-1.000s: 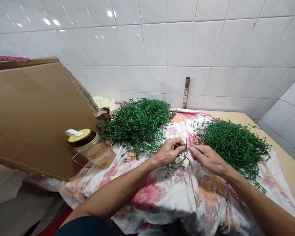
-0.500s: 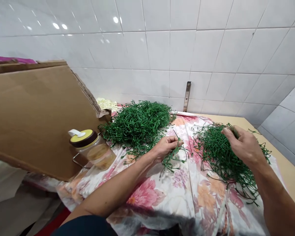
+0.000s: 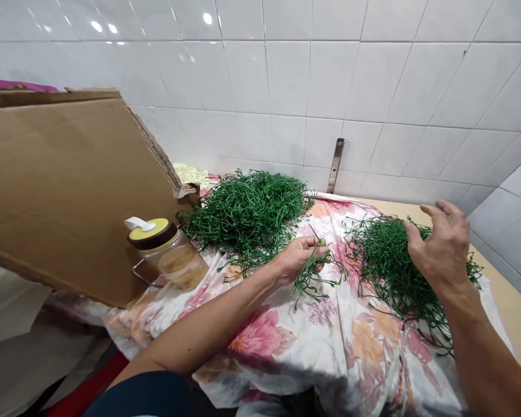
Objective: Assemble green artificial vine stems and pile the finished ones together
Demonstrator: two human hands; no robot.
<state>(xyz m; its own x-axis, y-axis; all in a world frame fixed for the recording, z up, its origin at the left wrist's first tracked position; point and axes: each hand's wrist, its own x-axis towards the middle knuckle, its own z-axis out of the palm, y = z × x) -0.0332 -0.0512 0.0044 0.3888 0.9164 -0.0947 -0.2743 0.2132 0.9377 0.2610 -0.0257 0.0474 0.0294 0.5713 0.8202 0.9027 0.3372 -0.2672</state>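
My left hand (image 3: 301, 258) is closed in a pinch over the floral cloth, holding a small bunch of thin green stems (image 3: 310, 284) with knobby tips. A thin dark needle-like piece (image 3: 313, 231) sticks up from its fingertips. Over at the right, my right hand (image 3: 443, 243) is raised with its fingers apart and nothing visible in it. Beneath and beside that hand spreads a loose heap of the same green stems (image 3: 386, 260). A larger pile of green stems (image 3: 252, 211) lies behind my left hand.
A jar with a yellow and brown lid (image 3: 154, 234) leans in a wire stand at left, beside a big cardboard box (image 3: 69, 191). Small pale pieces (image 3: 191, 174) lie behind the box. A metal strip (image 3: 336, 165) stands against the tiled wall. Floral cloth (image 3: 260, 339) covers the table.
My right hand has opened and lifted slightly from the right heap, its fingers spreading; the brownish bit it pinched is no longer seen. My left hand keeps its pinch on the stems.
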